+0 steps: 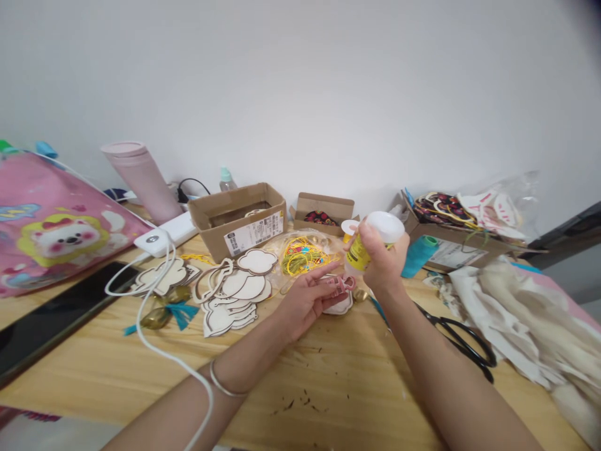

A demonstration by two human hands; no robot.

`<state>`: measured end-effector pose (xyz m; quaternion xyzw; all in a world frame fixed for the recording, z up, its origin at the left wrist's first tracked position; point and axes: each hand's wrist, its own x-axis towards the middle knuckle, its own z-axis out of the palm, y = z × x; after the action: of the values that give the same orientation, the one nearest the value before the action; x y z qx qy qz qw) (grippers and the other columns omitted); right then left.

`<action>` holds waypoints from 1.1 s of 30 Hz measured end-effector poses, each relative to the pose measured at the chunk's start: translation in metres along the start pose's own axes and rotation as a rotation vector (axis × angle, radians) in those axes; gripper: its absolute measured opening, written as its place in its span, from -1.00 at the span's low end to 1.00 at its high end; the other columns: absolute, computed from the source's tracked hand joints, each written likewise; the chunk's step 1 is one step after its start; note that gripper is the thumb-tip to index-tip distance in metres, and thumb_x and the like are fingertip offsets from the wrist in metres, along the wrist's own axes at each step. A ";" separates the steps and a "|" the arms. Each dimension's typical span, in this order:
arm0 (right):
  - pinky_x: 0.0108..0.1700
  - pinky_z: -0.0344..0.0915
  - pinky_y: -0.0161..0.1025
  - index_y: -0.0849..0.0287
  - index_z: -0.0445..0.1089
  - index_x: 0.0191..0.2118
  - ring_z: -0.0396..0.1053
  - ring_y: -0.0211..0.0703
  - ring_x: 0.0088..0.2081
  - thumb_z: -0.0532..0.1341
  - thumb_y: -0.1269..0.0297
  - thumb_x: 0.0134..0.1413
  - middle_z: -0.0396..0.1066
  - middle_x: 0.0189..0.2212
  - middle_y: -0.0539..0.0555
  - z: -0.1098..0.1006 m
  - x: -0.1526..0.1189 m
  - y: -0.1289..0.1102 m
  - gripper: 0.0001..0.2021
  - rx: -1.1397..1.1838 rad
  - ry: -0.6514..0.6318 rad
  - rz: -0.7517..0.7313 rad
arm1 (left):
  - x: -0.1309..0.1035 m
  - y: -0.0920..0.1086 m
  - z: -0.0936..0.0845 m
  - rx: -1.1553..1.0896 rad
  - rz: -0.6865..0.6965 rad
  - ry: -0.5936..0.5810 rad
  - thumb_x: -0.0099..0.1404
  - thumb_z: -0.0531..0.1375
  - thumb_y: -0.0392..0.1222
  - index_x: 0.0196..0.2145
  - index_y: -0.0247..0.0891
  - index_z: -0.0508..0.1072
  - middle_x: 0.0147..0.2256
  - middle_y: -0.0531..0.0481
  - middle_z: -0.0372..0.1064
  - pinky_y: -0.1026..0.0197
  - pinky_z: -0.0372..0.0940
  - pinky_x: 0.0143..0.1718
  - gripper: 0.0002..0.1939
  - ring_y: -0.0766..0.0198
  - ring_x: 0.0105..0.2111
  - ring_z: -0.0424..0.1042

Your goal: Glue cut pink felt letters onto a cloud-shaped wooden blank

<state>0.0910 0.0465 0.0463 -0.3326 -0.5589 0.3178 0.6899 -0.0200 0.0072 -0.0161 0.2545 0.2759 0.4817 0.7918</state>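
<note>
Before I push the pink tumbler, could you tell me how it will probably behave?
The pink tumbler would probably tip if pushed near the top, since it is tall and narrow. Once down, it may roll, because its body looks round. Its smooth walls look stiff, so they should hardly bend; being opaque, they hide whether it is heavy.

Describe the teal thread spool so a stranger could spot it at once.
On the wooden table, find the heaped cardboard box at the right. By its near left side, just right of the right hand, is the teal thread spool, plain teal unlike the yellow-labelled bottle in that hand.
</note>
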 end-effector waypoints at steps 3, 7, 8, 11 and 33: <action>-0.62 0.18 -0.36 0.17 0.24 -0.66 0.22 -0.34 -0.70 0.25 0.13 -0.15 0.24 -0.77 -0.11 -0.002 0.001 0.002 -0.72 -0.001 0.006 -0.027 | 0.000 0.000 0.000 0.017 0.002 -0.014 0.11 0.19 -0.46 0.00 -0.33 0.34 -0.27 -0.14 0.49 0.20 0.31 -0.12 -0.54 0.25 -0.28 0.48; -0.62 0.16 -0.35 0.17 0.25 -0.66 0.19 -0.34 -0.70 0.25 0.10 -0.14 0.22 -0.77 -0.11 -0.006 0.004 0.005 -0.70 -0.028 0.029 -0.069 | 0.000 0.000 0.001 0.033 -0.002 0.008 0.11 0.19 -0.46 -0.01 -0.30 0.35 -0.27 -0.11 0.50 0.25 0.32 -0.16 -0.54 0.30 -0.29 0.48; -0.62 0.16 -0.35 0.17 0.25 -0.66 0.18 -0.35 -0.70 0.24 0.10 -0.14 0.21 -0.77 -0.11 -0.007 0.005 0.005 -0.70 -0.036 0.037 -0.077 | 0.000 -0.001 0.001 0.035 -0.003 0.013 0.10 0.19 -0.47 -0.01 -0.30 0.35 -0.27 -0.10 0.50 0.26 0.32 -0.17 -0.54 0.31 -0.30 0.47; -0.65 0.13 -0.36 0.17 0.24 -0.67 0.16 -0.35 -0.72 0.25 0.09 -0.15 0.19 -0.78 -0.12 -0.008 0.006 0.003 -0.69 -0.018 0.050 -0.083 | 0.000 -0.001 0.002 0.038 -0.005 0.019 0.10 0.19 -0.48 -0.01 -0.31 0.34 -0.27 -0.10 0.50 0.26 0.33 -0.17 -0.53 0.32 -0.31 0.48; -0.62 0.16 -0.35 0.17 0.26 -0.64 0.21 -0.34 -0.68 0.25 0.10 -0.15 0.22 -0.75 -0.12 -0.001 -0.001 -0.003 -0.71 0.035 0.006 -0.052 | 0.003 -0.004 0.003 0.047 0.018 0.087 0.09 0.23 -0.44 -0.09 -0.38 0.39 -0.39 -0.12 0.50 0.31 0.37 -0.26 -0.62 0.33 -0.39 0.48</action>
<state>0.0922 0.0439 0.0481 -0.3068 -0.5597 0.3085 0.7053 -0.0145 0.0083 -0.0172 0.2544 0.3190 0.4928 0.7686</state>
